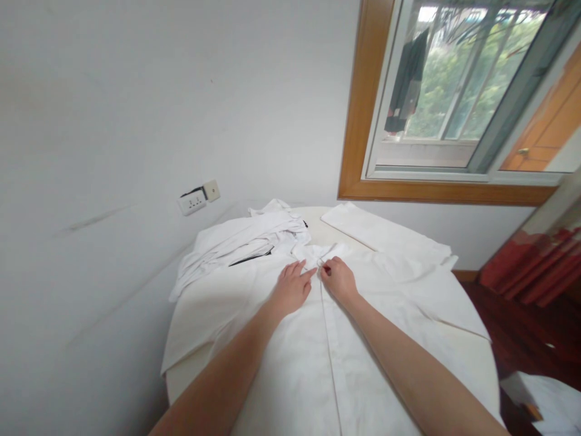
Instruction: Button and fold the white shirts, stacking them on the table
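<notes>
White shirt (pixel 295 369) laid flat on the table (pixel 320 232) — perhaps for easy reaching of the collar (pixel 306 253). Left hand (pixel 293 289) grasping nothing, resting upon the shirt, seemingly for steadying; right hand (pixel 338 280) pinching the collar near its middle.

Window (pixel 458 91): Daylight enters ahead and to the right of the hands, its brightest upper patches bleached nearly white.
Wall (pixel 136 109): A soft, cool grey wash spreads beyond the hands, dimming toward the lower left.
White garment (pixel 290 369): Pale cloth beneath the hands reflects brightly, its folds showing only faint contrast.
Left hand (pixel 295 286) and right hand (pixel 338 278): Evenly lit, with fine finger detail softened; a narrow shadow follows the right forearm's inner edge.
Floor (pixel 535 339): Dark and dim, right of the hands.
Curtain (pixel 540 266): Blurred and stretched by the wide lens, far right of the hands.
</notes>
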`<control>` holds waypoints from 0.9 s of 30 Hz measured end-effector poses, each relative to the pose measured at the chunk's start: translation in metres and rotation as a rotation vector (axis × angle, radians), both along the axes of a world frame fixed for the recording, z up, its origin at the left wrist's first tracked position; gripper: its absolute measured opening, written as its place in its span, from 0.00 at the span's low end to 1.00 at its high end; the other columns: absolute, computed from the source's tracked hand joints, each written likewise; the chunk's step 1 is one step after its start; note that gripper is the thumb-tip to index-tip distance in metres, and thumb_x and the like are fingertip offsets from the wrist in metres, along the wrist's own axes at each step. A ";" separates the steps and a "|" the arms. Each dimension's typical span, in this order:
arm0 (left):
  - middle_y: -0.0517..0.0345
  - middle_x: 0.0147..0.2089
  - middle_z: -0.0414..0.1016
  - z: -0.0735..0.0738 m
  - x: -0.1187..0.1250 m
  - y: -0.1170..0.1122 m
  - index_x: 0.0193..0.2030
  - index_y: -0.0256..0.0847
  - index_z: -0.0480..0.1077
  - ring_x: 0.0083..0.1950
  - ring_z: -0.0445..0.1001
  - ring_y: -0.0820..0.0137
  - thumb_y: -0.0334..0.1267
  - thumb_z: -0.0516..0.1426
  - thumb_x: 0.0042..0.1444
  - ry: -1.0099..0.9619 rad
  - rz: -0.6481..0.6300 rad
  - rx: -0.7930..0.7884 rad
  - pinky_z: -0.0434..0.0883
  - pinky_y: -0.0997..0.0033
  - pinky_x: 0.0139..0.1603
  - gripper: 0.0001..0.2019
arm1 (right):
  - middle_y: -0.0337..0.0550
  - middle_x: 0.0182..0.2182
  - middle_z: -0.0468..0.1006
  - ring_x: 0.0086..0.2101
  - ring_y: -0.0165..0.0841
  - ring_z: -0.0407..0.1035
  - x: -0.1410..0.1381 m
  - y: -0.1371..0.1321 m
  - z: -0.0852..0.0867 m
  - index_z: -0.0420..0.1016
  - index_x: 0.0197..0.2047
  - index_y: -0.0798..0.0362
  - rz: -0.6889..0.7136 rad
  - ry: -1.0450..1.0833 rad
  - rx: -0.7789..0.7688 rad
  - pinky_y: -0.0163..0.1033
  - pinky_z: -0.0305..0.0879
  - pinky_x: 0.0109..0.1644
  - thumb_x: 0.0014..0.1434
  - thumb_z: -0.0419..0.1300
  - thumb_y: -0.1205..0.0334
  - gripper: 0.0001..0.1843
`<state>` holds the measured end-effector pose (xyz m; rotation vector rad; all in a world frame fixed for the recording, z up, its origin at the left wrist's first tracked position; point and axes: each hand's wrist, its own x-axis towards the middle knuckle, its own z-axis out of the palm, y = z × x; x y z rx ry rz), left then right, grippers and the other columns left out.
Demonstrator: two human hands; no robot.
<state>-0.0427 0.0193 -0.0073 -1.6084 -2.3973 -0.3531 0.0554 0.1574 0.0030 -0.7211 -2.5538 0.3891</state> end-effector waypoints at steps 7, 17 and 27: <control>0.56 0.68 0.57 -0.003 0.001 0.001 0.61 0.52 0.63 0.67 0.54 0.59 0.42 0.45 0.63 -0.009 0.016 0.004 0.53 0.50 0.67 0.21 | 0.41 0.35 0.75 0.37 0.30 0.69 -0.003 -0.003 0.002 0.76 0.34 0.51 -0.001 0.018 0.016 0.32 0.57 0.36 0.61 0.54 0.60 0.10; 0.57 0.68 0.57 -0.003 0.000 0.002 0.61 0.54 0.63 0.68 0.54 0.59 0.42 0.46 0.63 0.005 0.021 -0.010 0.53 0.50 0.66 0.20 | 0.44 0.35 0.74 0.38 0.31 0.68 -0.001 -0.003 0.001 0.77 0.36 0.52 0.050 -0.070 0.030 0.33 0.59 0.39 0.64 0.52 0.61 0.13; 0.54 0.67 0.58 -0.002 0.001 0.001 0.64 0.51 0.58 0.68 0.54 0.61 0.44 0.45 0.64 0.011 0.023 0.002 0.53 0.53 0.67 0.22 | 0.45 0.37 0.73 0.40 0.32 0.66 0.009 0.008 -0.001 0.79 0.45 0.49 0.239 -0.035 -0.007 0.34 0.59 0.48 0.61 0.55 0.64 0.13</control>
